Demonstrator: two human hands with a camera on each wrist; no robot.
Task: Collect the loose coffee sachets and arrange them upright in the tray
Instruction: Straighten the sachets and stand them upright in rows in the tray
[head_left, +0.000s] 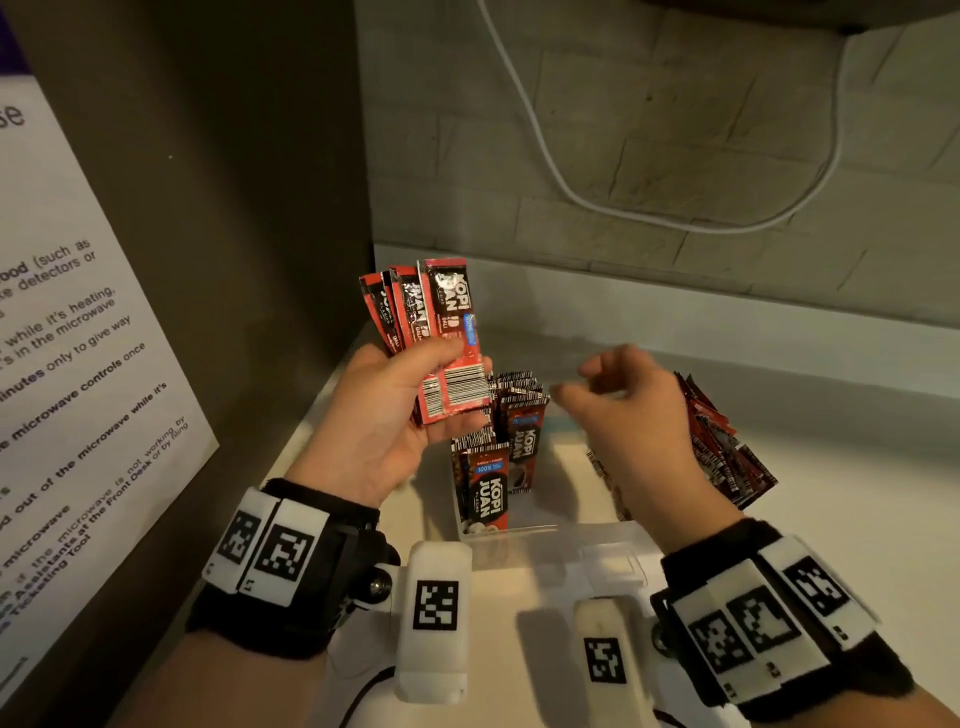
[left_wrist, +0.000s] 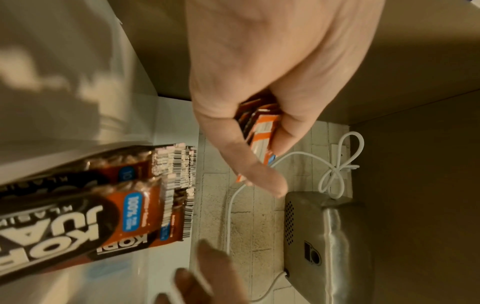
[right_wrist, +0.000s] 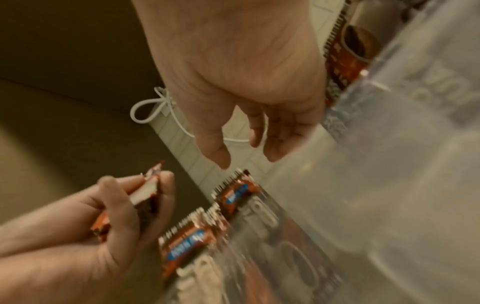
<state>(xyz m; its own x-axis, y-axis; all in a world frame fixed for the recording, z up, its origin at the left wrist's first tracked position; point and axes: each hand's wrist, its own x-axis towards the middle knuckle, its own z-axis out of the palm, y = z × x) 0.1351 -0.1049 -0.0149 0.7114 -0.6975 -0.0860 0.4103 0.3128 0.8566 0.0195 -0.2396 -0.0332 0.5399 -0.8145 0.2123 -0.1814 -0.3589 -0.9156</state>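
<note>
White counter (head_left: 831, 519); left hand (head_left: 384, 415) gripping fanned sachets (head_left: 441, 332) long axis upright, right hand (head_left: 639, 415) loose, empty.

Red-black coffee sachets (head_left: 441, 332) fanned upright above clear tray (head_left: 519, 531) of standing sachets (head_left: 485, 493); loose pile (head_left: 727, 447) right.

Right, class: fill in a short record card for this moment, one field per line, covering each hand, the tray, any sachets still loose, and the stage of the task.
left hand: holds a fanned bunch of sachets, raised above the tray
right hand: empty, fingers loosely curled, over the tray
tray: clear plastic, with upright sachets in rows
loose pile: sachets to the right, outside the tray
stage: partly done; bunch and pile not yet placed
</note>
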